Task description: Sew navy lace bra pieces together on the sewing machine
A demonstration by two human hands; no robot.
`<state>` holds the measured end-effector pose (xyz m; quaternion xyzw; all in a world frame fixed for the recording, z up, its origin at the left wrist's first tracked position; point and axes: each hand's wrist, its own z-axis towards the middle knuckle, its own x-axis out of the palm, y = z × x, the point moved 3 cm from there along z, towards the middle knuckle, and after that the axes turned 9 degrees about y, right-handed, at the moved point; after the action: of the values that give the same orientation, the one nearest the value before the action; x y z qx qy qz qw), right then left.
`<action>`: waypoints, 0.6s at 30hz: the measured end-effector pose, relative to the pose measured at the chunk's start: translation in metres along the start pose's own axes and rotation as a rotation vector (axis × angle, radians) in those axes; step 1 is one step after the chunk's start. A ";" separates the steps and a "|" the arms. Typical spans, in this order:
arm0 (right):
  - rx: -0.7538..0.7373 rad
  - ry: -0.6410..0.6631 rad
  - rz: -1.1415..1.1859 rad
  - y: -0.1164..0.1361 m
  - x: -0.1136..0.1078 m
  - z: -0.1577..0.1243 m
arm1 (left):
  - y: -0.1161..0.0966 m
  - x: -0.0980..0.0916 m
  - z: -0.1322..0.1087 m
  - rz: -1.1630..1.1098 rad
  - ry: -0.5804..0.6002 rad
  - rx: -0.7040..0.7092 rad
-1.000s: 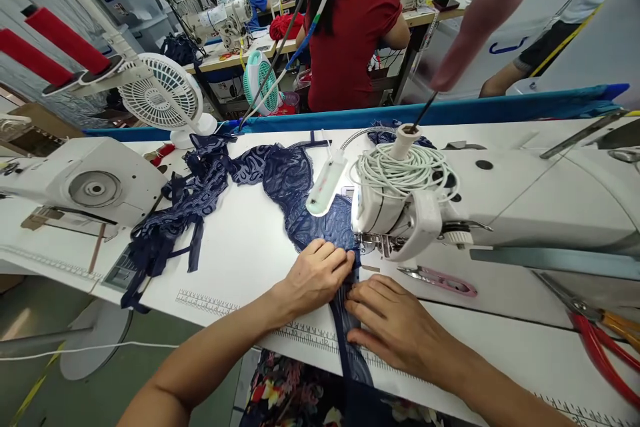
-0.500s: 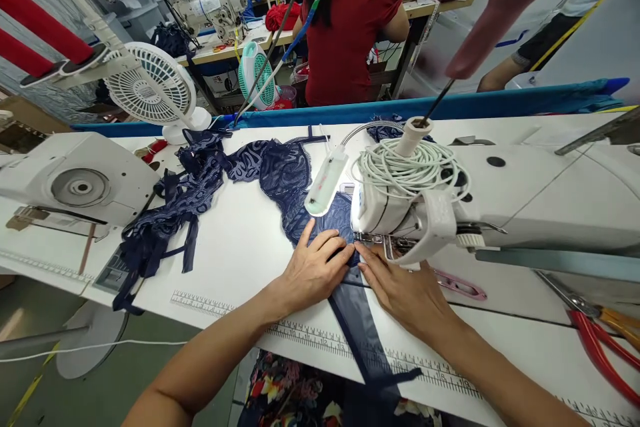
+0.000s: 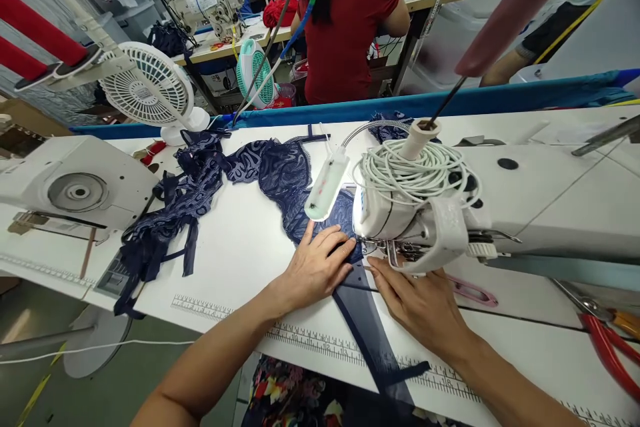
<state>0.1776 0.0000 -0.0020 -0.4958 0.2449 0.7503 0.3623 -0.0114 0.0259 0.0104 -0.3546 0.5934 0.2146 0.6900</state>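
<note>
A navy lace bra (image 3: 285, 170) lies on the white table, its near cup under the head of a sewing machine (image 3: 387, 210). My left hand (image 3: 317, 267) rests flat on the lace just left of the presser foot, fingers stretched out and apart. Beside the foot, on the right, is my right hand (image 3: 420, 303), with its fingers extended and the fingertips near the fabric edge; part of it is hidden under the machine. A sheer navy band (image 3: 367, 320) trails from the bra toward the table's front edge. A small lamp (image 3: 327, 187) hangs above the cup.
A pile of navy lace pieces (image 3: 175, 203) lies on the left, by a second machine (image 3: 75, 177) and a white fan (image 3: 150, 87). Red-handled scissors (image 3: 603, 340) and a pink clip-like tool (image 3: 473, 290) lie at right. A person in red (image 3: 353, 27) sits beyond the table.
My right hand has shifted slightly right and down, its fingertips drawing a little away from my left hand. My left hand stays on the lace. The view has shifted slightly.
</note>
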 end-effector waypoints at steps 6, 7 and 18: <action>-0.056 0.019 -0.029 0.002 -0.005 0.002 | 0.003 -0.001 0.001 -0.032 0.022 0.006; -0.060 0.027 -0.023 0.002 -0.006 0.003 | 0.004 -0.001 0.001 -0.034 0.024 0.005; -0.042 0.021 0.032 0.000 -0.003 0.004 | 0.013 -0.002 0.006 -0.009 0.022 -0.048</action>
<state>0.1756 0.0019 0.0024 -0.5070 0.2408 0.7558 0.3373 -0.0167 0.0392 0.0097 -0.3759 0.5941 0.2217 0.6757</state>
